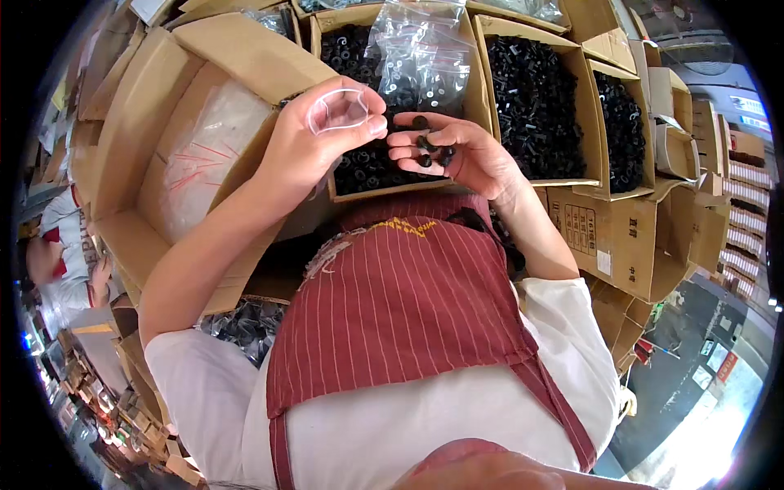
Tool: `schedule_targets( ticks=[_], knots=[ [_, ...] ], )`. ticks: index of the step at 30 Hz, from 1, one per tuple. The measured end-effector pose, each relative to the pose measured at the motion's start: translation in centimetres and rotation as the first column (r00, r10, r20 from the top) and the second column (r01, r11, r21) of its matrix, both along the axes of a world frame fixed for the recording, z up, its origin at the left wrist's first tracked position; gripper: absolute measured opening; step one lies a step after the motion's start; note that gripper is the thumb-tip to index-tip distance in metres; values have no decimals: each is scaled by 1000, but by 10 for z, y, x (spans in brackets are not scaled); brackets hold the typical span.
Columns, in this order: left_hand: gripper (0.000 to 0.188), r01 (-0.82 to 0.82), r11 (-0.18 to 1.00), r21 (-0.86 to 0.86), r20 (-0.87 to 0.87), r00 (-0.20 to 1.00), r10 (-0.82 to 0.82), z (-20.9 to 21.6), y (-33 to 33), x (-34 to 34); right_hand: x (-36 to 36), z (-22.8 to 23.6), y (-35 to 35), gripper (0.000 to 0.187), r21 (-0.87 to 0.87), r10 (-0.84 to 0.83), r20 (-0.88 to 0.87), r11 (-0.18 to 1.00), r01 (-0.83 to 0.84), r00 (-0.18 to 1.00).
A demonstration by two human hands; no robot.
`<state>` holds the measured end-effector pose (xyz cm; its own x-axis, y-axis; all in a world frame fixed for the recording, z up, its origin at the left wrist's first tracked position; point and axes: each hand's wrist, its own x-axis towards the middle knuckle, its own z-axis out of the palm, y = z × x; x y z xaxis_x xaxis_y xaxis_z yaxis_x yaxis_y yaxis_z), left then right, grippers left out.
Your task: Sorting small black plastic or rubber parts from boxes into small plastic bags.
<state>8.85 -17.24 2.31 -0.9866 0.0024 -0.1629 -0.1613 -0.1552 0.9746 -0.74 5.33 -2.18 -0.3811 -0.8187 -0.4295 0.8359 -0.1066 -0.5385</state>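
My left hand (300, 140) grips a small clear plastic bag (338, 129), its mouth spread round between thumb and fingers. Close to its right, my right hand (482, 157) is turned palm up with the fingers partly curled. Several small round black parts (425, 147) lie on those fingers; their exact kind is too small to tell. Both hands are over a cardboard box (400, 190) holding more black parts. Behind them, clear zip bags (420, 61) with a red line along the top lie on that box, some with small parts inside.
An open carton (122, 139) on the left contains flat clear bags (214, 147). To the right stand boxes of small black parts (535, 106) and black rings (618, 122). Cartons (612, 237) are stacked beneath them. Another person (69, 245) is at the far left.
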Motion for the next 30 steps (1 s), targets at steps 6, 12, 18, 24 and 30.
schedule_targets(
  ticks=[6,12,18,24,30],
  knots=[
    [18,-17,1000,-4,1,1000,17,-1,0,1,2,-6,3,62,37,43,-8,998,-43,999],
    [19,-12,1000,-15,2,1000,12,-3,-1,0,4,-5,5,56,46,0,0,999,0,1000],
    [19,-17,999,-42,-4,1000,17,-5,0,-1,4,12,4,55,-168,-74,194,980,107,978],
    [19,-30,999,-34,21,999,30,-5,2,-1,6,15,4,67,-222,-45,73,973,60,996],
    [19,-16,1000,-4,7,1000,16,-7,1,-1,7,25,2,57,-109,-84,97,989,95,992]
  ],
)
